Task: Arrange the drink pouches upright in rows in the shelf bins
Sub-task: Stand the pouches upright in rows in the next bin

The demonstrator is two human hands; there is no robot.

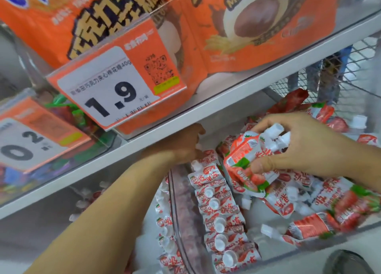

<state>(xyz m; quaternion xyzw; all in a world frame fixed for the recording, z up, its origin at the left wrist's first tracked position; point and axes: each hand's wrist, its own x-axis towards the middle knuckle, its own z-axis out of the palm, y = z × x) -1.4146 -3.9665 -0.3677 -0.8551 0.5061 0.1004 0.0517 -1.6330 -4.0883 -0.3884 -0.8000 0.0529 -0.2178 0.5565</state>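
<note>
Red-and-white strawberry drink pouches with white caps fill a clear shelf bin (309, 251). A row of upright pouches (220, 218) runs along the bin's left wall. A loose heap of pouches (305, 199) lies on the right. My right hand (305, 148) grips a bunch of two or three pouches (247, 160) above the heap, caps pointing up and back. My left hand (185, 143) reaches deep under the upper shelf to the far end of the upright row; its fingers are partly hidden and seem to touch the rearmost pouch.
A white shelf edge (165, 133) crosses just above the bin and carries an orange price tag (115, 88). Big orange snack bags (247, 36) stand on it. A clear divider (177, 218) separates a neighbouring bin of pouches (165, 222). Wire mesh (334, 71) stands at the back right.
</note>
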